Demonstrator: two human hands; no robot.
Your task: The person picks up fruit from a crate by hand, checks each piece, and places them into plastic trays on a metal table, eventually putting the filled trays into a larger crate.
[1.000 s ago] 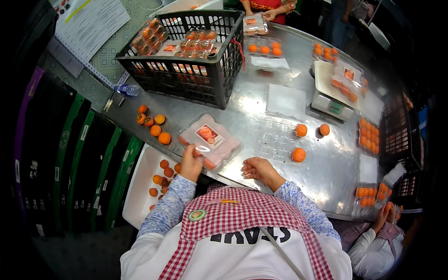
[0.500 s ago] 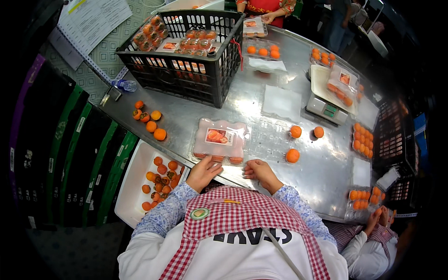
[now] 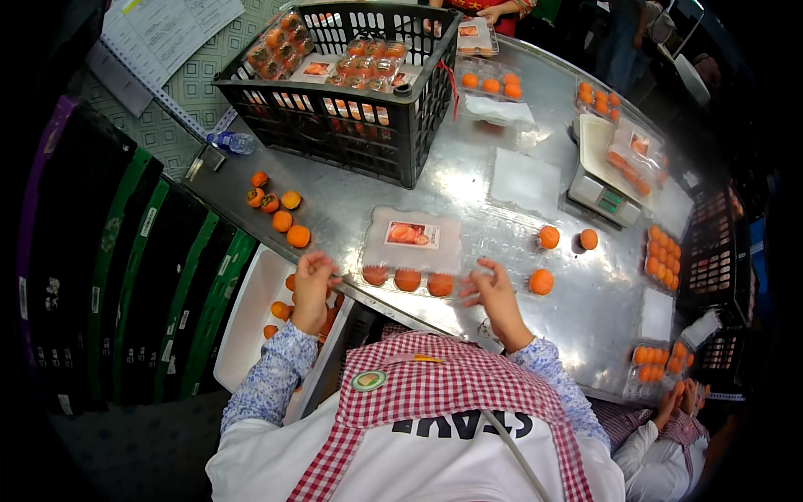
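Observation:
A clear plastic pack of persimmons (image 3: 407, 280) lies on the metal table in front of me, with a white sheet and a picture label over the fruit. Its near row of orange fruit shows below the sheet. My left hand (image 3: 312, 291) is raised to the left of the pack, above the edge of the white bin, its fingers curled but apart and empty. On the other side, my right hand (image 3: 493, 299) hovers close to the pack's near right corner, fingers spread and holding nothing. Whether the pack's lid is fully closed is hard to make out.
A black crate (image 3: 335, 100) of packed persimmons stands far left. Loose persimmons (image 3: 283, 221) lie left; more fill the white bin (image 3: 242, 330) below. Clear trays (image 3: 502, 243), a scale (image 3: 602, 197) bearing a pack, and other people's hands (image 3: 673, 402) are to the right and far side.
Both hands have come away from the pack's near edge and spread apart, the left one outward over the bin. More of the near row of fruit now shows. The whole view has shifted slightly.

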